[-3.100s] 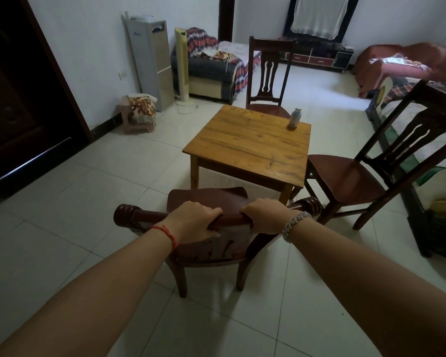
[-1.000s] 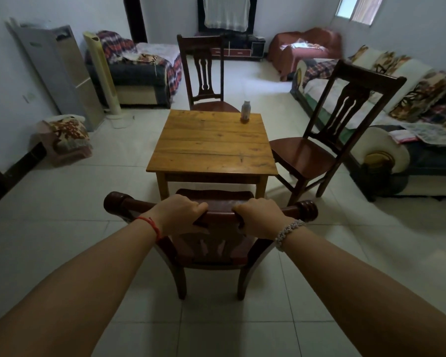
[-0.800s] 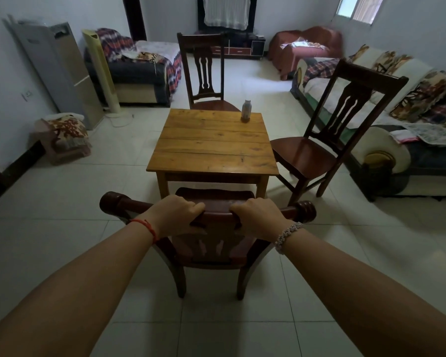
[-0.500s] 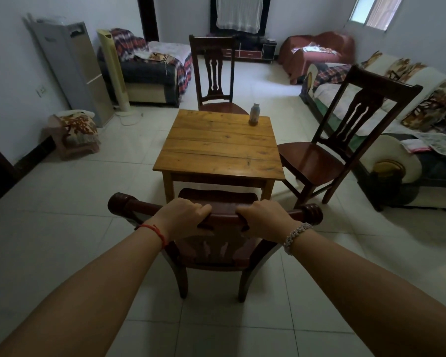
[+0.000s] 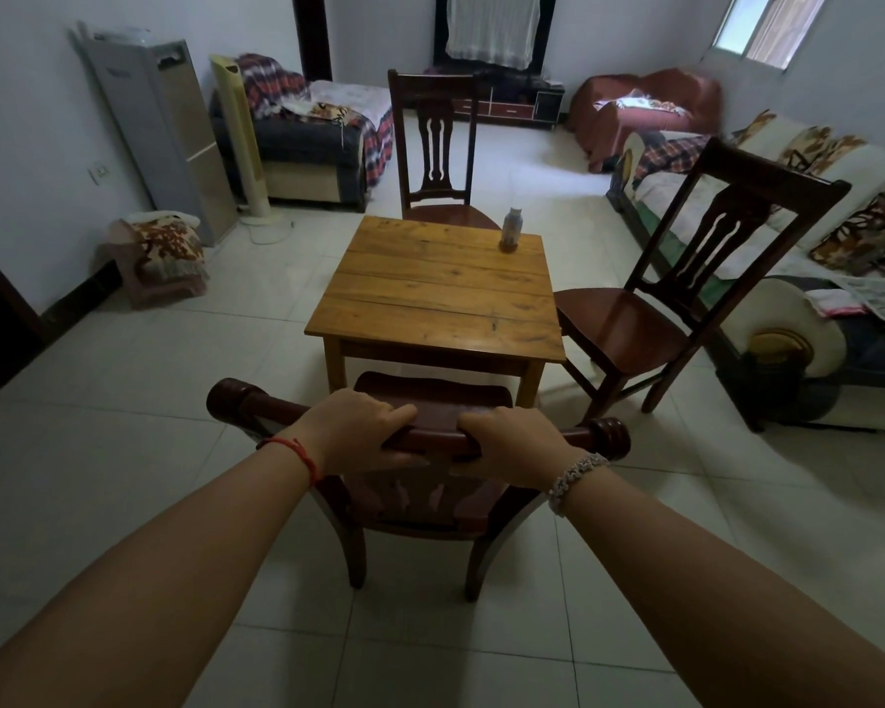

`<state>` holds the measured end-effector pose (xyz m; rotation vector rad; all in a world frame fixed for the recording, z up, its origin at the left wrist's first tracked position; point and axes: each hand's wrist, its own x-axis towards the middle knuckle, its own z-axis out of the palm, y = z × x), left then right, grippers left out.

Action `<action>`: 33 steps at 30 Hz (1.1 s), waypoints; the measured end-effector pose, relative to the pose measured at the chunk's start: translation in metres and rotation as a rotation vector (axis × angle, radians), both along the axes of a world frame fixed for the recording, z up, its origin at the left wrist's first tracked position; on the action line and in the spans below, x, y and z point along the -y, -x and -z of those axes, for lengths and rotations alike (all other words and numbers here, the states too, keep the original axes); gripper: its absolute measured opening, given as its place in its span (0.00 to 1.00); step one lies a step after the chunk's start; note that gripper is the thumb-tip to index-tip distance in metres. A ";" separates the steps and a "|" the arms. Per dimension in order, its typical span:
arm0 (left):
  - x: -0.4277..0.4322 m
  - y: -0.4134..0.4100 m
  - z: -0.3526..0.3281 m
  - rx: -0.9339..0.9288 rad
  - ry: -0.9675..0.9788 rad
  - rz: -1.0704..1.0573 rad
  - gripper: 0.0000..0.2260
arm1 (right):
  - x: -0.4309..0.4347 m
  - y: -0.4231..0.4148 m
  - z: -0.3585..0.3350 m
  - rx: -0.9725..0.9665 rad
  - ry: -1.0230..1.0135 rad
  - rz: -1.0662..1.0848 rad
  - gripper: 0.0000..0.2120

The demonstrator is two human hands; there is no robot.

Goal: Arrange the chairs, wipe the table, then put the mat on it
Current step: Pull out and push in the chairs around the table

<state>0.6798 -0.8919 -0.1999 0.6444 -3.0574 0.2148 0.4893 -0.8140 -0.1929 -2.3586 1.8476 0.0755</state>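
Both hands are gripping the top rail of the near chair [image 5: 430, 401] at the lower middle of the frame, left hand [image 5: 358, 431] and right hand [image 5: 517, 447] side by side, fingers curling over it. Rail's running left to right, and the seat's pointing up-frame at the table [image 5: 440, 293], its front edge tucking just under. A small bottle [image 5: 511, 228] is standing near the table's far edge.

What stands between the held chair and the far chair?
The table, in the head view, fills the stretch between the held chair and the far chair; a bottle stands near its far edge.
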 end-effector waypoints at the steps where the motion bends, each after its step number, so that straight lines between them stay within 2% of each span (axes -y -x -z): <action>1: 0.001 -0.001 0.002 -0.056 -0.004 0.012 0.28 | 0.000 0.000 0.000 0.024 -0.008 0.000 0.19; 3: 0.003 -0.005 0.006 -0.165 -0.029 0.030 0.37 | 0.000 0.000 0.001 0.063 -0.030 0.011 0.24; 6: 0.004 -0.005 0.008 -0.415 -0.121 -0.045 0.38 | -0.001 0.001 0.001 0.145 -0.042 0.055 0.31; 8: 0.001 -0.001 0.003 -0.572 -0.213 -0.203 0.34 | -0.002 0.001 -0.002 0.232 -0.027 0.089 0.29; 10: 0.002 0.005 -0.002 -0.636 -0.264 -0.335 0.27 | -0.005 0.002 -0.006 0.331 -0.012 0.130 0.27; 13: 0.006 0.013 -0.009 -0.699 -0.305 -0.419 0.23 | -0.006 0.005 -0.012 0.470 0.018 0.171 0.26; 17: 0.010 0.038 -0.024 -0.817 -0.358 -0.502 0.18 | -0.009 0.022 -0.023 0.614 0.172 0.209 0.26; 21: 0.007 0.077 -0.042 -1.018 -0.453 -0.510 0.20 | -0.018 0.054 -0.037 0.802 0.309 0.263 0.25; 25: -0.005 0.134 -0.066 -1.223 -0.592 -0.460 0.19 | -0.029 0.098 -0.057 0.934 0.488 0.308 0.30; 33: -0.031 0.259 -0.110 -1.531 -0.758 -0.364 0.22 | -0.061 0.212 -0.099 1.033 0.665 0.320 0.26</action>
